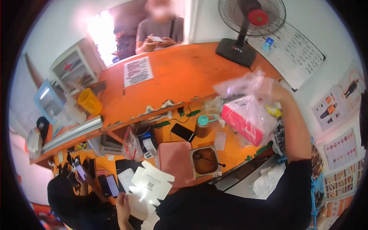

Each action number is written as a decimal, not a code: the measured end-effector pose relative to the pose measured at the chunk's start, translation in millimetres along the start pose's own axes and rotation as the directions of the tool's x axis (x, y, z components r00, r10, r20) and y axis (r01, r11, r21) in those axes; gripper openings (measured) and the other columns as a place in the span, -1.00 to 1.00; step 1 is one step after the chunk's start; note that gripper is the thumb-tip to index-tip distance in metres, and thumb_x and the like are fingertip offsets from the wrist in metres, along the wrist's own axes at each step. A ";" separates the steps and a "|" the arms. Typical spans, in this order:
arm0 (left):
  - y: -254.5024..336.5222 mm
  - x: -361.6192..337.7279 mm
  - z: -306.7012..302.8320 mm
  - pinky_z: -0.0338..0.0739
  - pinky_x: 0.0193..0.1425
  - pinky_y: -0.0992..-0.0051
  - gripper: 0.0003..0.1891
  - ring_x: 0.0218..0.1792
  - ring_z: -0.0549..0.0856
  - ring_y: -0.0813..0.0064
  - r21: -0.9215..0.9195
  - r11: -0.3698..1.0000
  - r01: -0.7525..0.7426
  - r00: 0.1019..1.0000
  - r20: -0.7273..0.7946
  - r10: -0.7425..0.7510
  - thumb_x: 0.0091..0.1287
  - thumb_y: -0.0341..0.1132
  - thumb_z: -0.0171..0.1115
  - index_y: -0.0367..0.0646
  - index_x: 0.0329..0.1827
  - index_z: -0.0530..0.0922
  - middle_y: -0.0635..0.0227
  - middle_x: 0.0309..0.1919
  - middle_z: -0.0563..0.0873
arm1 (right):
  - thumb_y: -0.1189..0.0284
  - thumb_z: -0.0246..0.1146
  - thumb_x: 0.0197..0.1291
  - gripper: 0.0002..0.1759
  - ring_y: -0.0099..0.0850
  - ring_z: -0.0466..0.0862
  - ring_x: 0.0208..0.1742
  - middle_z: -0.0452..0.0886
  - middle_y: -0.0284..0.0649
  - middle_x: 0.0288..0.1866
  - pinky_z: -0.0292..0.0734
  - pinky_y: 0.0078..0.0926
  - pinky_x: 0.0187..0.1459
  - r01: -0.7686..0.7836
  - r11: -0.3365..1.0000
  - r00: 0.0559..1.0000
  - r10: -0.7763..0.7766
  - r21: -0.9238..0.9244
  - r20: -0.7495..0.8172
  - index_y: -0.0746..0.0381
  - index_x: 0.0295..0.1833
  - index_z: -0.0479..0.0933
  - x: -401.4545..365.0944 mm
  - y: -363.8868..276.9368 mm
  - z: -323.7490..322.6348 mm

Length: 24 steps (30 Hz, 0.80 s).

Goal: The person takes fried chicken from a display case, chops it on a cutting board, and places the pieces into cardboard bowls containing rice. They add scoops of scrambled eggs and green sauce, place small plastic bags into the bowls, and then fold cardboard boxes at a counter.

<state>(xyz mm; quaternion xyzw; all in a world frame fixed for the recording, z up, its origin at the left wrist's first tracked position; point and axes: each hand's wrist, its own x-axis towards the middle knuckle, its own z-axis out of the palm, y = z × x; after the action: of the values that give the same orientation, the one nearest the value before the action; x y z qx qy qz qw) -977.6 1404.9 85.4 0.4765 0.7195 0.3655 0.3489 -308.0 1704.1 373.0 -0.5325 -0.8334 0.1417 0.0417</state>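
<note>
My right hand (268, 89) is raised at the right and grips the top of a thin, clear plastic bag (245, 86). Inside the bag a pink-and-white box (243, 120) hangs tilted over the lower desk. At the lower left, my left hand (122, 205) pinches the edge of an unfolded white carton (151, 184), which has a printed code on its inner face. Just right of the carton lies a pink laptop-like case (176, 163), and beside it a metal tray (205, 161) with a black spoon.
A co-worker in black (76, 199) holds a phone at the lower left. Across the orange counter (172, 73) stands a person (159, 32) holding a phone. A black fan (235, 51), a yellow cup (90, 101), a bottle (202, 126) and a black phone (183, 132) are around.
</note>
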 end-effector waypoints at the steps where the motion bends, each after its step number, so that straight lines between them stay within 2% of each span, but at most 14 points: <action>1: 9.2 -1.5 4.1 0.45 -0.14 0.53 -0.91 -0.27 0.53 0.58 -0.013 1.000 -0.017 1.000 -0.011 0.017 0.53 -0.47 0.06 -0.27 -0.15 0.52 0.38 -0.40 0.55 | 0.31 0.32 0.28 -0.64 -0.21 0.72 -0.14 0.76 -0.04 -0.05 0.66 -0.33 -0.05 0.187 0.863 0.980 -0.193 -0.469 0.036 0.11 0.16 0.69 16.9 -1.9 -14.3; 2: 15.9 -4.3 7.0 0.45 -0.15 0.51 -0.92 -0.28 0.53 0.56 -0.025 0.999 -0.038 0.999 -0.026 0.038 0.53 -0.46 0.08 -0.27 -0.15 0.51 0.36 -0.40 0.54 | 0.31 0.32 0.28 -0.64 -0.21 0.72 -0.14 0.76 -0.04 -0.05 0.66 -0.33 -0.05 0.216 0.850 0.973 -0.228 -0.481 0.035 0.11 0.16 0.69 36.5 -12.4 -24.5; 5: 16.9 -13.7 21.7 0.46 -0.16 0.47 -0.90 -0.30 0.51 0.52 -0.020 0.991 -0.136 0.979 -0.158 0.131 0.55 -0.42 0.11 -0.27 -0.13 0.51 0.32 -0.36 0.55 | 0.40 0.26 0.23 -0.57 -0.16 0.74 -0.09 0.77 -0.04 0.02 0.68 -0.30 0.00 0.080 0.992 0.950 -0.047 0.094 -0.307 0.12 0.23 0.67 88.1 -36.5 -46.0; 7: 6.9 -20.4 30.1 0.44 -0.21 0.49 -0.88 -0.33 0.51 0.57 -0.073 0.992 -0.106 0.978 -0.186 0.091 0.56 -0.41 0.10 -0.28 -0.14 0.53 0.36 -0.39 0.56 | 0.49 0.23 0.30 -0.61 -0.19 0.73 -0.16 0.75 -0.04 -0.09 0.67 -0.21 -0.06 0.261 0.743 0.753 -0.556 -0.616 -0.351 0.32 0.22 0.64 143.3 -30.2 -37.6; 8: 15.8 -25.3 36.7 0.44 -0.22 0.50 -0.87 -0.34 0.51 0.59 -0.157 0.985 -0.073 0.981 -0.189 0.042 0.56 -0.41 0.11 -0.29 -0.15 0.53 0.37 -0.40 0.56 | 0.51 0.21 0.35 -0.63 -0.29 0.73 -0.15 0.77 -0.12 -0.10 0.66 -0.25 -0.10 0.368 0.719 0.671 -0.644 -0.589 -0.367 0.33 0.23 0.64 170.6 -33.0 -26.1; 9: 16.6 -28.9 40.8 0.42 -0.26 0.51 -0.87 -0.38 0.49 0.61 -0.114 0.989 -0.099 0.972 -0.225 0.071 0.56 -0.40 0.12 -0.29 -0.16 0.53 0.40 -0.43 0.55 | 0.44 0.21 0.23 -0.50 -0.12 0.75 -0.05 0.72 0.00 0.18 0.64 -0.20 0.02 0.162 0.987 0.933 -0.152 0.006 -0.326 0.27 0.30 0.58 205.5 -41.0 -13.1; 10: 19.6 -33.4 46.1 0.42 -0.28 0.51 -0.87 -0.38 0.50 0.61 -0.157 0.984 -0.083 0.965 -0.258 0.041 0.56 -0.40 0.13 -0.29 -0.16 0.53 0.40 -0.44 0.55 | 0.45 0.18 0.29 -0.56 -0.26 0.72 -0.10 0.74 -0.09 0.04 0.63 -0.22 -0.04 0.001 0.691 0.982 0.137 0.723 -0.133 0.29 0.26 0.59 232.0 -53.1 2.7; 11: 13.5 -36.8 51.5 0.42 -0.28 0.51 -0.87 -0.37 0.51 0.61 -0.179 0.979 -0.096 0.959 -0.281 0.043 0.56 -0.40 0.13 -0.29 -0.16 0.53 0.40 -0.44 0.55 | 0.45 0.17 0.36 -0.65 -0.35 0.66 -0.14 0.71 -0.17 -0.08 0.61 -0.24 -0.10 -0.062 0.943 0.978 0.122 0.327 -0.167 0.31 0.21 0.60 262.9 -54.3 22.7; 12: 7.2 -37.9 56.5 0.42 -0.28 0.51 -0.86 -0.37 0.52 0.61 -0.199 0.974 -0.110 0.951 -0.306 0.045 0.56 -0.40 0.14 -0.29 -0.16 0.53 0.39 -0.44 0.55 | 0.39 0.25 0.36 -0.63 -0.33 0.66 -0.16 0.71 -0.12 -0.08 0.61 -0.24 -0.11 0.098 0.521 0.951 0.202 0.848 -0.234 0.31 0.21 0.59 282.5 -75.3 51.0; 13: 11.2 -42.5 56.7 0.42 -0.28 0.51 -0.86 -0.37 0.52 0.61 -0.208 0.971 -0.121 0.940 -0.339 0.045 0.56 -0.40 0.14 -0.29 -0.16 0.53 0.39 -0.44 0.55 | 0.44 0.32 0.38 -0.66 -0.26 0.74 -0.08 0.73 -0.12 0.02 0.67 -0.30 -0.09 0.112 0.321 0.927 0.308 0.940 -0.215 0.27 0.22 0.58 309.4 -76.9 70.7; 15: 22.4 -54.0 58.5 0.43 -0.27 0.50 -0.86 -0.36 0.53 0.61 -0.157 0.984 -0.080 0.923 -0.384 0.013 0.56 -0.39 0.15 -0.29 -0.16 0.53 0.36 -0.41 0.57 | 0.23 0.39 0.30 -0.35 -0.03 0.70 0.11 0.68 0.12 0.12 0.59 -0.16 0.10 -0.084 0.919 0.833 0.277 0.385 -0.479 0.33 0.39 0.46 320.1 -107.0 84.8; 19: 12.8 -68.2 66.9 0.45 -0.26 0.50 -0.86 -0.34 0.54 0.61 -0.295 0.955 -0.029 0.879 -0.462 -0.116 0.56 -0.39 0.14 -0.30 -0.16 0.53 0.33 -0.36 0.61 | 0.38 0.37 0.33 -0.29 0.13 0.58 0.34 0.61 0.14 0.28 0.50 -0.15 0.28 0.057 0.944 0.712 0.190 0.325 -0.676 0.26 0.54 0.30 342.6 -143.6 115.6; 22: 16.5 -88.3 68.6 0.49 -0.07 0.56 -0.87 -0.22 0.59 0.63 -0.508 0.861 -0.015 0.906 -0.371 -0.203 0.57 -0.42 0.11 -0.28 -0.10 0.59 0.38 -0.25 0.68 | 0.42 0.35 0.33 -0.35 -0.02 0.58 0.33 0.63 0.06 0.26 0.45 -0.19 0.32 0.127 0.982 0.302 0.098 0.142 -0.948 0.26 0.50 0.38 333.5 -164.8 135.5; 24: 13.3 -92.4 66.4 0.49 0.03 0.57 -0.87 -0.15 0.61 0.62 -0.565 0.825 0.021 0.899 -0.351 -0.263 0.58 -0.43 0.11 -0.26 -0.05 0.61 0.40 -0.20 0.69 | 0.42 0.34 0.34 -0.46 -0.12 0.64 0.17 0.66 0.03 0.12 0.52 -0.23 0.21 0.257 0.952 0.340 0.073 0.168 -0.938 0.29 0.40 0.46 275.2 -190.5 153.0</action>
<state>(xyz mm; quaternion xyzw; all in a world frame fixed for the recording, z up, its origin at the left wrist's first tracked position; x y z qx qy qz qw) -887.4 1334.5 78.4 0.2119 0.6758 0.6205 0.3366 -626.8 1847.5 257.7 -0.4566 -0.6575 -0.0721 0.5950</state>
